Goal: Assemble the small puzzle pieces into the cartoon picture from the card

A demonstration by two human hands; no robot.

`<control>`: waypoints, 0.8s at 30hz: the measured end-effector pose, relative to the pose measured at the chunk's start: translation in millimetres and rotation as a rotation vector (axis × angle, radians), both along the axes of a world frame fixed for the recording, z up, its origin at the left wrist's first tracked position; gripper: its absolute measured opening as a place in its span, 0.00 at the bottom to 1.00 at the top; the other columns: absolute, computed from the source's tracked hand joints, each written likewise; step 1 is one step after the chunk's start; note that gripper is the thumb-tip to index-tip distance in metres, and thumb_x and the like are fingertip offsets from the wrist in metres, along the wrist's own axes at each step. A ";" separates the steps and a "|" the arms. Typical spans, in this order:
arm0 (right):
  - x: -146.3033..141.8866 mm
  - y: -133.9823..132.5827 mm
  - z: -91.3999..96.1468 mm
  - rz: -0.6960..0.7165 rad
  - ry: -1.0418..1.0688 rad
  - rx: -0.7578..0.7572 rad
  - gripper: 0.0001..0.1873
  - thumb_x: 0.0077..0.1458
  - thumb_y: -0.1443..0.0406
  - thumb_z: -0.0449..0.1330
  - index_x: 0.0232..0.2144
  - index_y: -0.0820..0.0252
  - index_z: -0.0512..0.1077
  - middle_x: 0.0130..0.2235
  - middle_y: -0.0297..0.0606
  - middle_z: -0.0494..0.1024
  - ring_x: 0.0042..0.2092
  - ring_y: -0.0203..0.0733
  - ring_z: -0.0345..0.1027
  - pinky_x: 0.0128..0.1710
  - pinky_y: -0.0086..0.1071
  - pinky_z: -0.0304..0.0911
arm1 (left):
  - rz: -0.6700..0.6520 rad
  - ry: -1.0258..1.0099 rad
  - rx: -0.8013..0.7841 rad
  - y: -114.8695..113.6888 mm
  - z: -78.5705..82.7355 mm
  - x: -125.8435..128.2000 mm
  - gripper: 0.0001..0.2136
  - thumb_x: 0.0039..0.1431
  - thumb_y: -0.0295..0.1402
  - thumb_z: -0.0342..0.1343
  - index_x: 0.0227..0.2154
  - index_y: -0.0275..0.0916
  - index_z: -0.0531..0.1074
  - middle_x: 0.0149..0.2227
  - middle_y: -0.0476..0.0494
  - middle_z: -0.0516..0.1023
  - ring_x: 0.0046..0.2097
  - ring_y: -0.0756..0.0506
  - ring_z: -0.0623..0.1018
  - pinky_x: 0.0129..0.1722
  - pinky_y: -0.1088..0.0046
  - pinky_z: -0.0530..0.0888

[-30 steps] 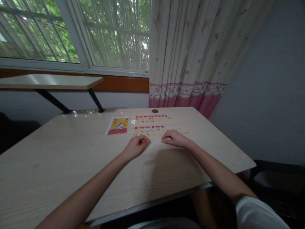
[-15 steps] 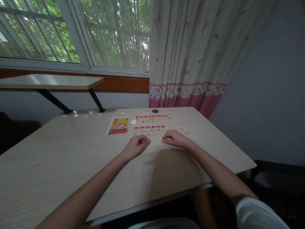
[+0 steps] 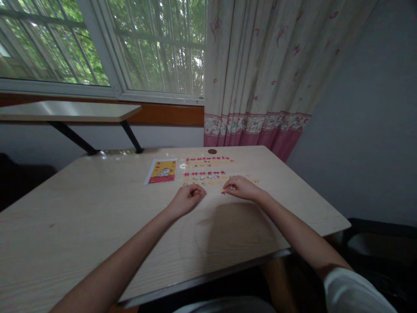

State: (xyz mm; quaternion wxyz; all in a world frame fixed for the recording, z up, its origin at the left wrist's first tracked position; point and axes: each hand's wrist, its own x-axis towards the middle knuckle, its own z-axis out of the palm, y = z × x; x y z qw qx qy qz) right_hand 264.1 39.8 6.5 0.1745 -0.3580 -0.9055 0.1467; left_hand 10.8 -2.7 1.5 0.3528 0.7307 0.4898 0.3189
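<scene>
Small jigsaw pieces (image 3: 205, 175) in red, yellow and white lie in rows on the far part of a pale wooden desk (image 3: 97, 226). To their left lies a picture card (image 3: 162, 171) with a yellow and red cartoon. My left hand (image 3: 187, 199) rests on the desk just below the rows, fingers curled into a loose fist. My right hand (image 3: 239, 188) lies beside it, fingertips pinched on a small red puzzle piece (image 3: 223, 191) at the desk surface. The two hands are a short gap apart.
A round cable hole (image 3: 212, 151) sits at the desk's far edge. Behind stand a window (image 3: 97, 43), a patterned curtain (image 3: 260, 78) and a narrow shelf on black brackets (image 3: 65, 111). A grey wall is on the right, and a dark seat (image 3: 374, 243) stands lower right.
Both hands stay almost in place. My right hand's fingers have shifted slightly at the small piece.
</scene>
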 end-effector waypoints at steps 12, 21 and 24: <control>-3.0 72.5 27.0 -0.137 -0.090 0.062 0.10 0.53 0.65 0.56 0.34 0.62 0.77 0.33 0.40 0.78 0.33 0.37 0.68 0.34 0.27 0.58 | -0.081 0.184 0.140 1.4 -3.1 -6.0 0.09 0.53 0.29 0.47 0.28 0.35 0.72 0.26 0.45 0.75 0.27 0.49 0.70 0.28 0.75 0.64; 23.4 126.9 16.9 -0.560 -0.150 0.069 0.14 0.54 0.71 0.53 0.41 0.61 0.75 0.43 0.45 0.77 0.43 0.42 0.69 0.43 0.30 0.60 | -0.081 0.257 0.184 -0.7 2.8 -5.9 0.09 0.54 0.29 0.47 0.28 0.37 0.72 0.27 0.45 0.76 0.29 0.48 0.72 0.31 0.74 0.64; 36.2 131.9 9.2 -0.621 -0.174 0.061 0.15 0.54 0.70 0.53 0.41 0.61 0.75 0.43 0.45 0.77 0.44 0.43 0.69 0.44 0.30 0.60 | -0.079 0.271 0.201 0.3 1.4 -6.3 0.09 0.55 0.30 0.47 0.28 0.37 0.73 0.28 0.44 0.76 0.30 0.47 0.72 0.31 0.74 0.65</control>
